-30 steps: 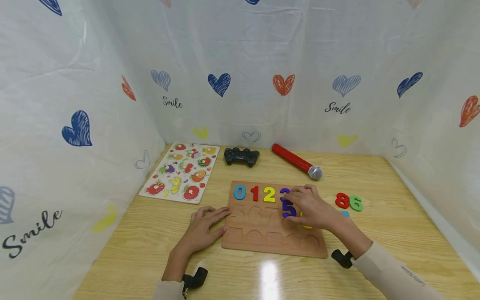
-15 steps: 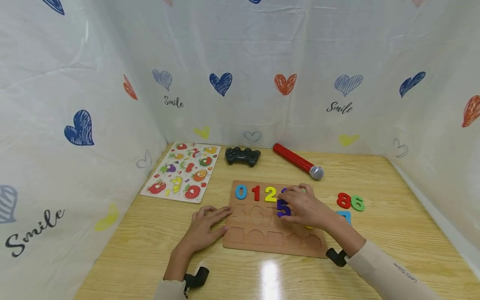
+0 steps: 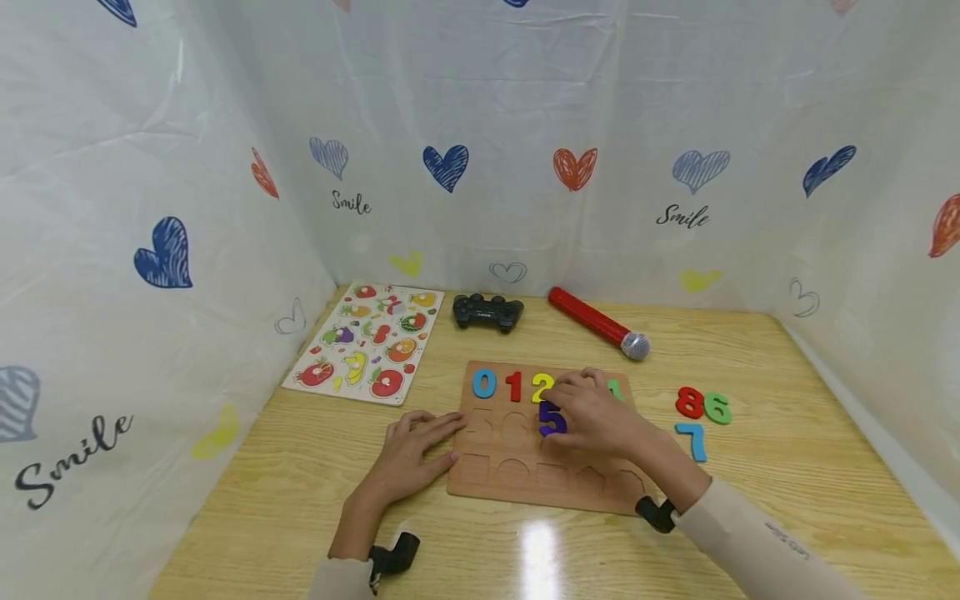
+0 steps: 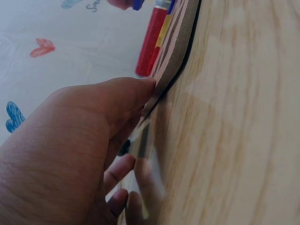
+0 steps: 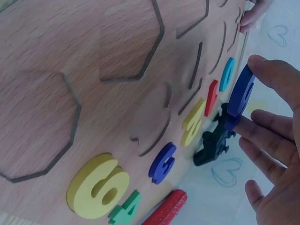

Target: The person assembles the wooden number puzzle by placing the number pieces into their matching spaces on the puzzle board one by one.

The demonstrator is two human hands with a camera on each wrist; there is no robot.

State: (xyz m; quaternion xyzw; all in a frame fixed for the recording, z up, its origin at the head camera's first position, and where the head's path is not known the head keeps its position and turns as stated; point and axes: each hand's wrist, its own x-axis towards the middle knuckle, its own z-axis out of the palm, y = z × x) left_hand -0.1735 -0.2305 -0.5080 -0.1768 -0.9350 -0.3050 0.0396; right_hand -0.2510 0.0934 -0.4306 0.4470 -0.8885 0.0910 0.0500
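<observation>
In the head view, my right hand (image 3: pixel 600 417) pinches a purple number 5 (image 3: pixel 552 418) above the wooden number board (image 3: pixel 517 492). The right wrist view shows that purple piece (image 5: pixel 240 96) held between thumb and fingertips, tilted and apart from the board. In the top row sit a blue 0 (image 3: pixel 484 384), a red 1 (image 3: pixel 513 387), a yellow 2 (image 3: pixel 542 387), a purple 3 (image 5: pixel 162 163) and a green 4 (image 5: pixel 125 208). A yellow rounded digit (image 5: pixel 97 186) lies near them. My left hand (image 3: pixel 412 458) touches the board's left edge, fingers extended.
Right of the board lie a red 8 (image 3: pixel 690 403), a green 6 (image 3: pixel 717 408) and a blue 7 (image 3: pixel 693 442). Behind it are a black game controller (image 3: pixel 487 312) and a red microphone (image 3: pixel 596 321). A fruit puzzle board (image 3: pixel 367 342) lies at the back left.
My right hand has moved left across the board with the purple 5, from near the purple 3 toward the yellow 2. The blue 7 is now uncovered. My left hand stays at the board's edge.
</observation>
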